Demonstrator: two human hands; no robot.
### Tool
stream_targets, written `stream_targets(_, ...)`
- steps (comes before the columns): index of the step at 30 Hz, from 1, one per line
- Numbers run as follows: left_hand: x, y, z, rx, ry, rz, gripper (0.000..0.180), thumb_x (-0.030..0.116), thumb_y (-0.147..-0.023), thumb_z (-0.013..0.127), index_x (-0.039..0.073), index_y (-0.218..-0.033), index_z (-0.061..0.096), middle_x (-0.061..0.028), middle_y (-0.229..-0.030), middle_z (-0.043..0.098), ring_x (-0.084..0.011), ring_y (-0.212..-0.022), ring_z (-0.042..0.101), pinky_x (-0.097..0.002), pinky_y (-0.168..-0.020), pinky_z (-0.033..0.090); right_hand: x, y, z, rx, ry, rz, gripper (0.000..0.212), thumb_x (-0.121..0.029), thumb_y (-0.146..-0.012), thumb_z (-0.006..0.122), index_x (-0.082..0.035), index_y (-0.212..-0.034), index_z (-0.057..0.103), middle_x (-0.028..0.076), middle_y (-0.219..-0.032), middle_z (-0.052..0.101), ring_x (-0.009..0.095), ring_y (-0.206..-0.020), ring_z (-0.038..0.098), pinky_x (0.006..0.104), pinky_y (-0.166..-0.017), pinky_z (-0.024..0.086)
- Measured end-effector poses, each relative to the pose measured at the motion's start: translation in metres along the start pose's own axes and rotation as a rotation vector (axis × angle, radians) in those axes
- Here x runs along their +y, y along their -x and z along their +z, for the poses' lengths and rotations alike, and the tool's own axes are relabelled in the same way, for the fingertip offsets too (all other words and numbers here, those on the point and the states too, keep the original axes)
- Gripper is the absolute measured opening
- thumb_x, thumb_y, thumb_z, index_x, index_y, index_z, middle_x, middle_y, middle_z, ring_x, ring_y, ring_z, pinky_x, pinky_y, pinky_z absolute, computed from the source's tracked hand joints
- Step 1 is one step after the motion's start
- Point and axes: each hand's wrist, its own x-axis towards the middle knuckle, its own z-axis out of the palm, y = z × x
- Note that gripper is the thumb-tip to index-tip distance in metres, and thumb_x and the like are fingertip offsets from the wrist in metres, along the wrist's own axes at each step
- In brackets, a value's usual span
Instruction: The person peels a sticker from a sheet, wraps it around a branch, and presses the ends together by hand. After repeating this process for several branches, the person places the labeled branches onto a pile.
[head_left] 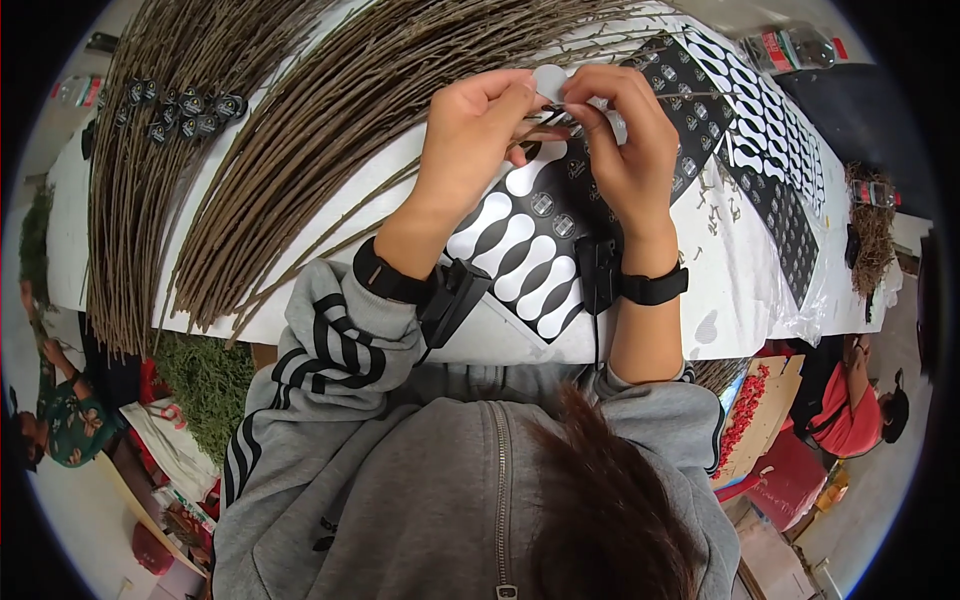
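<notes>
Thin brown twigs (385, 185) run up into my left hand (470, 135), whose fingers are closed around them. Opposite it, my right hand (632, 135) pinches by a sticker with a round white end (549, 80), which shows between the two hands at the twigs. Exactly where the sticker meets the twigs is partly covered by my fingers. Under my hands lies a black sticker sheet (490, 262) with white dumbbell-shaped stickers along its near edge. Each wrist wears a black strap with a small black device.
Long twigs (290, 190) lie piled across the white table (700, 325). At the left, a bundle carries round black tags (190, 105). More sticker sheets (770, 150) and a plastic bottle (795, 48) are at the right. Greenery (205, 385) and red berries (742, 420) sit below; people work at both sides.
</notes>
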Motion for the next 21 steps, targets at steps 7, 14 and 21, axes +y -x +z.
stream_targets(7,-0.002,0.002,0.005,0.020,0.003,-0.004,0.025,0.014,-0.094,0.053,-0.007,-0.106,0.061,-0.0062,-0.090,0.065,-0.0186,-0.079,0.071,-0.0180,-0.044,0.038,0.008,0.010,0.007,0.053,-0.283,0.354,0.004,0.001,-0.087,0.062,0.000,-0.090,0.059,0.000,-0.086,0.060,0.008,-0.077,0.052,0.0206,-0.067,0.042)
stream_targets(14,-0.003,0.001,0.003,0.002,0.019,-0.016,0.026,0.013,-0.093,0.053,-0.006,-0.109,0.061,-0.0074,-0.092,0.066,-0.0174,-0.079,0.071,-0.0177,-0.044,0.037,0.004,0.012,0.014,0.082,-0.258,0.419,0.005,-0.001,-0.089,0.061,0.000,-0.093,0.060,-0.001,-0.084,0.060,0.005,-0.073,0.051,0.0176,-0.064,0.041)
stream_targets(21,-0.004,0.000,0.002,-0.001,0.021,-0.027,0.028,0.012,-0.093,0.052,-0.007,-0.112,0.060,-0.0107,-0.092,0.067,-0.0184,-0.078,0.071,-0.0180,-0.045,0.038,0.004,0.014,0.018,0.117,-0.218,0.447,0.005,-0.003,-0.089,0.061,0.000,-0.093,0.060,-0.001,-0.083,0.060,0.003,-0.069,0.051,0.0166,-0.059,0.042)
